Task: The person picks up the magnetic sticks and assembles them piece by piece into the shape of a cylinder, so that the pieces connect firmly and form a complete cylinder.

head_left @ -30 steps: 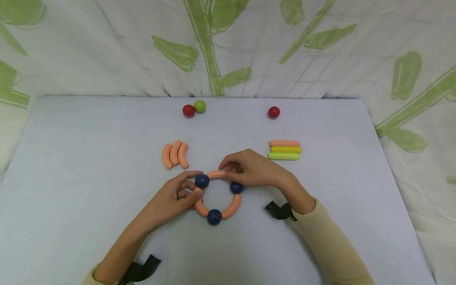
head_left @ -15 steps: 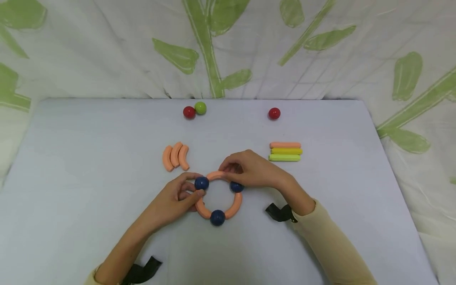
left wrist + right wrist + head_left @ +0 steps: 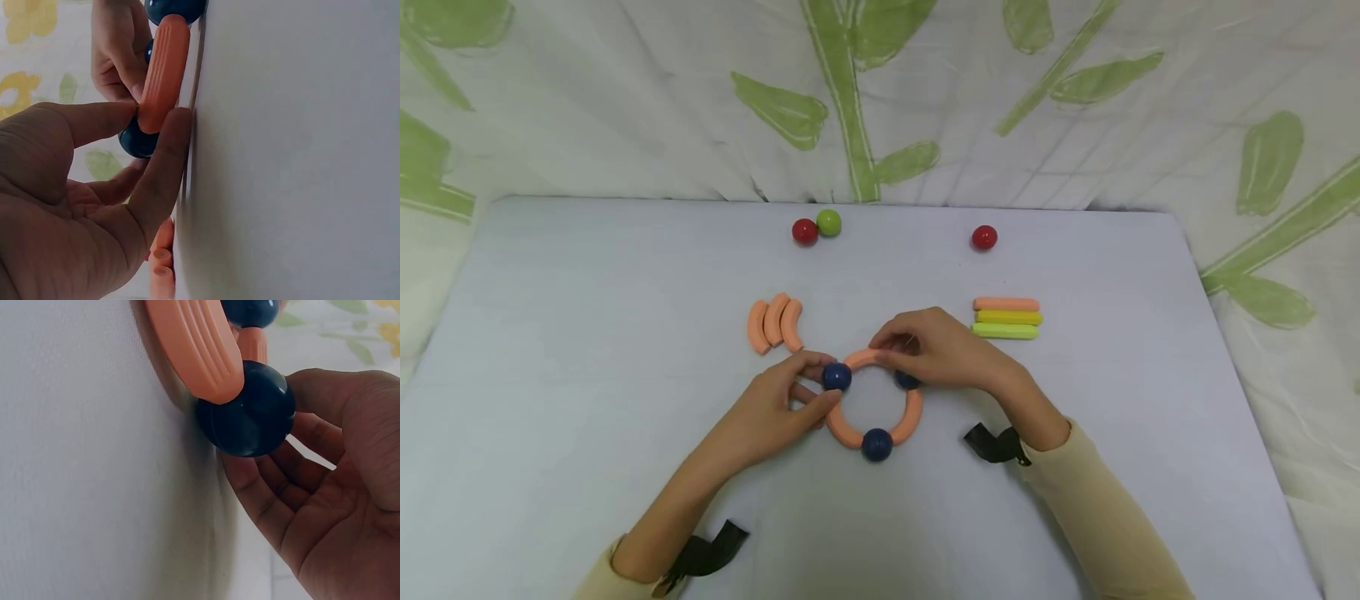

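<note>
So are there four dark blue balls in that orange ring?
No, the head view shows only three dark blue balls in the orange ring, joined by curved orange pieces, one ball partly under the right hand.

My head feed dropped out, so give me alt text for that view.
Both hands, left hand and right hand, pinch a ring of orange curved pieces joined by three dark blue balls on a pale table. Beyond lie three spare orange curves, three straight sticks and three balls.
</note>
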`<state>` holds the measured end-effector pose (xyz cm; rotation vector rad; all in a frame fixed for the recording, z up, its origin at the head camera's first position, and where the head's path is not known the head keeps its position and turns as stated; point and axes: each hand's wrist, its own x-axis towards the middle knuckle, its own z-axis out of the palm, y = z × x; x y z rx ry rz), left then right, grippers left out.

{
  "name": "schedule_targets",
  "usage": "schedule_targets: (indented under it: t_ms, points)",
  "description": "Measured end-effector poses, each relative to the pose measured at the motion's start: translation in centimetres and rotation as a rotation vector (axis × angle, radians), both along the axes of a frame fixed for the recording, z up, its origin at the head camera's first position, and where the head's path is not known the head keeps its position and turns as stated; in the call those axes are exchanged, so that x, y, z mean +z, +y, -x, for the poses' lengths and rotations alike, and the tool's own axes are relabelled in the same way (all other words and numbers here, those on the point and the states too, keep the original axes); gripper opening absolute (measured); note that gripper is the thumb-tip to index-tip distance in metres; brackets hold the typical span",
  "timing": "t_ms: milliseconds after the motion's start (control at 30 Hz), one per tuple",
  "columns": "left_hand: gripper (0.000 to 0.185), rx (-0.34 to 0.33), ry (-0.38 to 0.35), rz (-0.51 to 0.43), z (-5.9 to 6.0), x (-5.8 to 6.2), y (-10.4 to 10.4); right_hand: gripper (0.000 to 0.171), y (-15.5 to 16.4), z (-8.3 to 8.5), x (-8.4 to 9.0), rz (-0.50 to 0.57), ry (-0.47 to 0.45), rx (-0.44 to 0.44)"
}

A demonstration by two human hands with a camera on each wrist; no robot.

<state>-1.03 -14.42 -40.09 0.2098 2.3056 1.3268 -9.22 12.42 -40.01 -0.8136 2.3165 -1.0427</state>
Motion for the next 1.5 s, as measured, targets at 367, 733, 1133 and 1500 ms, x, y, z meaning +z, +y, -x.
schedule_targets:
  t_ms: [367, 733, 1133, 1500]
  points:
    - [0.049, -0.010, 0.104, 0.131, 0.7, 0.8, 0.9, 0.018, 0.4, 0.3, 0.1, -0.007, 0.037, -0.027]
    - [0.047, 0.022, 0.093, 0.097, 0.1, 0.1, 0.4, 0.019, 0.2, 0.4, -0.2, -0.019, 0.037, -0.020]
    - [0.054, 0.012, 0.098, 0.085, 0.3, -0.2, 1.2, 0.026, 3.0, 0.8, 1.7, -0.053, 0.140, -0.156]
    - [0.057, 0.011, 0.108, 0.060, -0.7, -0.3, 1.4, 0.025, 8.0, 0.0, 1.9, -0.125, 0.276, -0.334]
